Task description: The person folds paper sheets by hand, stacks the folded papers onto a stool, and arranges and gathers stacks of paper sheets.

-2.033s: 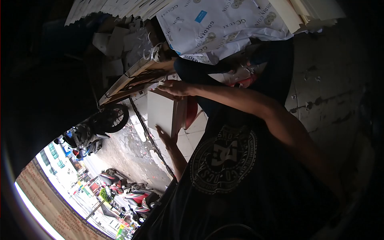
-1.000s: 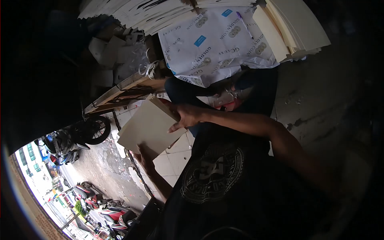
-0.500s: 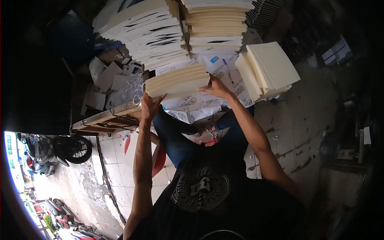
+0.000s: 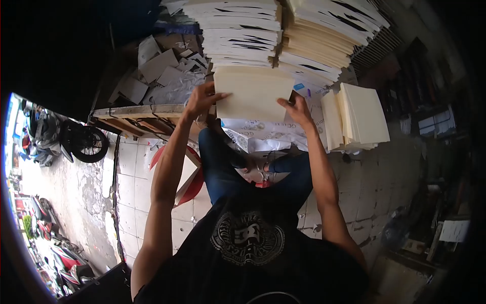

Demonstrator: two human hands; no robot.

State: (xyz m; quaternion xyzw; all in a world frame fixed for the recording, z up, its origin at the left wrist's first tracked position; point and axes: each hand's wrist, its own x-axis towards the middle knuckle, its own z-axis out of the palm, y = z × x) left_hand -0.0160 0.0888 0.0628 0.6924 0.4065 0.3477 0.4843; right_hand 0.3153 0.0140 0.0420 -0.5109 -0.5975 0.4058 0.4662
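Note:
A cream stack of sheets (image 4: 253, 93) is held up between both hands, over the table's printed paper cover (image 4: 260, 133). My left hand (image 4: 201, 101) grips its left edge, thumb on the near face. At its right edge, my right hand (image 4: 296, 108) pinches with the thumb in front; the other fingers are partly hidden behind. Just beyond the held stack rise tall piles of white and cream sheets (image 4: 243, 38). Another cream stack (image 4: 362, 114) lies to the right of my right hand.
Paper scraps (image 4: 162, 68) fill a wooden-edged bin (image 4: 147, 109) at the left. A red stool (image 4: 195, 190) with a pale board on it stands on the tiled floor beside my leg. Motorbikes (image 4: 61, 256) are outside at the left. A shelf with odds and ends is at the right.
The view has swung round to face the table. Both hands have carried the cream stack from the left side to the table, and it now shows its broad face near the tall piles.

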